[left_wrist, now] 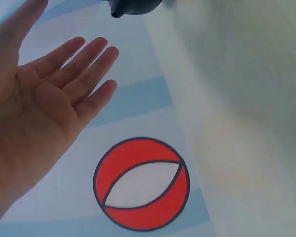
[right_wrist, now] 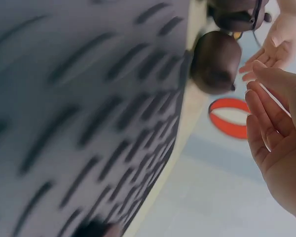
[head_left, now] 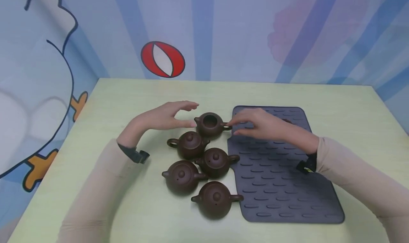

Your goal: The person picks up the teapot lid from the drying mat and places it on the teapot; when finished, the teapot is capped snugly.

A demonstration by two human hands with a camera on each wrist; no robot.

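Observation:
A dark brown teapot (head_left: 210, 126) without its lid stands at the back of a group of several teapots, its round opening facing up. My left hand (head_left: 163, 115) is to its left, fingers extended and apart from the thumb, the thumb tip right by the spout. In the left wrist view its palm (left_wrist: 49, 98) shows with nothing in it. My right hand (head_left: 260, 124) is over the mat's edge, index fingertip overlapping that teapot's handle (head_left: 227, 126). In the right wrist view, its loosely bent fingers (right_wrist: 271, 118) show nothing between them.
A dark grey ridged mat (head_left: 271, 186) lies right of the teapots. A small dark reddish piece (head_left: 287, 121) on it is partly hidden behind my right hand. Lidded teapots (head_left: 216, 163) stand close together nearer me. A printed wall (head_left: 230, 33) rises behind the table.

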